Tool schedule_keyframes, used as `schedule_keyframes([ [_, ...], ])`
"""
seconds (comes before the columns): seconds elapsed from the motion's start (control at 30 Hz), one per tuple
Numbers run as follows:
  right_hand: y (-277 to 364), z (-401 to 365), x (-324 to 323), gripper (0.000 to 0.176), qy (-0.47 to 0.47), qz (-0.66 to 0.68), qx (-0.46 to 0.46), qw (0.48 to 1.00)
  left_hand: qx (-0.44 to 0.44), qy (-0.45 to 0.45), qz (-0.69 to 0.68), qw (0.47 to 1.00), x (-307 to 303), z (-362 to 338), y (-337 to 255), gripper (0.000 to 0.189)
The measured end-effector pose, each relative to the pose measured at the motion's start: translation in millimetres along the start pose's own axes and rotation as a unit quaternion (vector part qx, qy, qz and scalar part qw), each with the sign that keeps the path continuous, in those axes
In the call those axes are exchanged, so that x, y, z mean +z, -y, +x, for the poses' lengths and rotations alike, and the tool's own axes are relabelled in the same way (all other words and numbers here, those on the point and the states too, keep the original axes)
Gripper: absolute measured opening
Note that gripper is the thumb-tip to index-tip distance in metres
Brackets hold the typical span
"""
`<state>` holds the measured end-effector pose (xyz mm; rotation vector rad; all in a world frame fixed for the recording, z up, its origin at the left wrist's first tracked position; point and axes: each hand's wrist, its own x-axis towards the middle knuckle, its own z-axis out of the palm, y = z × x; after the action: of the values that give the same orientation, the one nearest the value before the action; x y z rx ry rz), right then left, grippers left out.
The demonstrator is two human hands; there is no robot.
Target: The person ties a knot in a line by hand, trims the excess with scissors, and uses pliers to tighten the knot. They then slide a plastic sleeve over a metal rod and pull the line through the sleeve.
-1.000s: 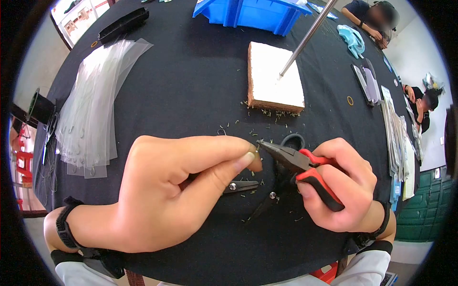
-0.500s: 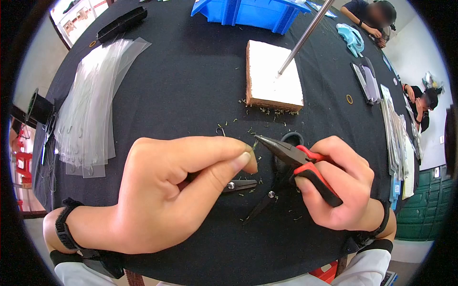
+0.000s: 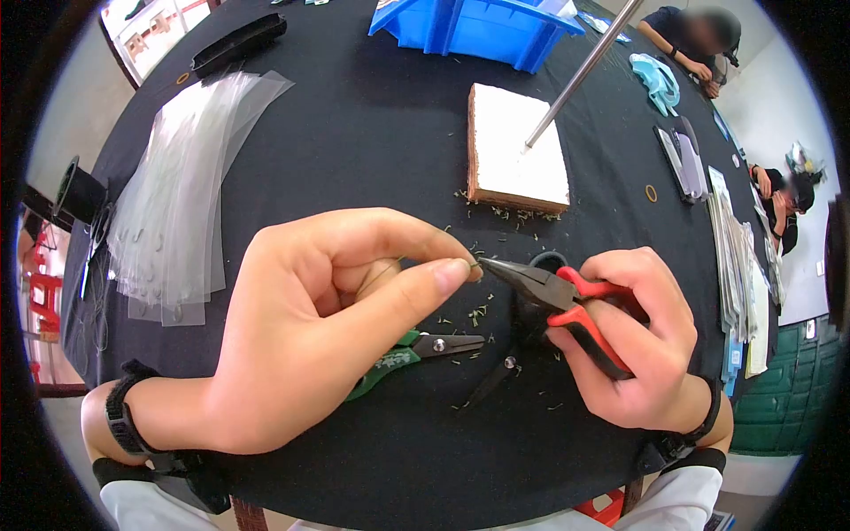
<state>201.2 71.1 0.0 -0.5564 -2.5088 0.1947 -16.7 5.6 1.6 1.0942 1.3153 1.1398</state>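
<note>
My left hand (image 3: 328,327) is closed in a pinch, thumb against index finger, on a thin greenish line (image 3: 478,262) whose short end pokes out at the fingertips. Needle-nose pliers (image 3: 536,285) with red and black handles are gripped in my right hand (image 3: 642,345). Their tip meets the line just beside my left fingertips; whether the jaws clamp it is too small to tell. Under my hands lie green-handled snips (image 3: 390,361), partly hidden by the left hand, and dark scissors (image 3: 508,365). Small greenish clippings (image 3: 478,314) are scattered around them.
A white-topped block (image 3: 518,150) with an upright metal rod (image 3: 580,75) stands ahead, before a blue bin (image 3: 478,37). Clear plastic sleeves (image 3: 177,195) lie left. A stapler (image 3: 682,164) and stacked packets (image 3: 735,257) are right. Two people (image 3: 695,44) work farther off.
My left hand has raised its knuckles and opened the curl of its palm, uncovering more of the green snips. The pliers' tip has come up against the left fingertips. The view has shifted slightly.
</note>
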Motion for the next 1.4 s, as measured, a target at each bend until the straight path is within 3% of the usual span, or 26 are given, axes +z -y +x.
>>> schedule_keyframes([
  [0.17,4,-1,-6,0.022,0.006,0.087,0.093,0.992,0.004,0.008,0.016,1.0,-1,-1,1,0.012],
  [0.27,7,0,-5,0.022,0.007,0.149,0.118,0.982,0.125,0.083,0.13,0.98,1,-2,6,0.009],
  [0.3,9,2,-6,0.023,0.018,0.146,0.12,0.982,0.113,0.099,0.165,0.975,2,-6,2,0.007],
  [0.4,6,-1,-4,0.029,0.026,0.143,0.042,0.989,0.155,0.123,0.192,0.961,5,-8,3,0.008],
  [0.53,1,2,-3,0.02,0.033,0.15,-0.04,0.987,0.151,0.116,0.2,0.961,7,-10,9,0.01],
  [0.8,-1,0,0,0.02,0.002,0.155,-0.061,0.986,0.082,0.151,0.172,0.97,4,-10,1,0.012],
  [0.97,0,0,-1,0.015,0.024,0.144,-0.016,0.989,0.033,0.11,0.091,0.989,6,-11,1,0.01],
  [1.03,2,0,-2,0.022,0.031,0.154,0.04,0.987,0.027,0.075,0.071,0.994,6,-12,-2,0.007],
  [1.1,7,4,-7,0.038,0.067,0.171,0.1,0.978,0.044,0.012,0.054,0.997,5,-10,-2,0.008],
  [1.17,7,2,-7,0.031,0.085,0.205,0.098,0.97,0.077,-0.041,0.042,0.995,2,-8,-2,0.01],
  [1.33,13,-1,-9,0.033,0.129,0.285,0.107,0.944,0.11,-0.045,0.057,0.991,-2,-9,-4,0.01],
  [1.37,18,0,-10,0.048,0.139,0.286,0.141,0.938,0.113,-0.04,0.058,0.991,-1,-9,-3,0.01],
  [1.4,18,-1,-10,0.047,0.137,0.28,0.133,0.941,0.116,-0.034,0.059,0.991,-1,-10,-3,0.01],
])
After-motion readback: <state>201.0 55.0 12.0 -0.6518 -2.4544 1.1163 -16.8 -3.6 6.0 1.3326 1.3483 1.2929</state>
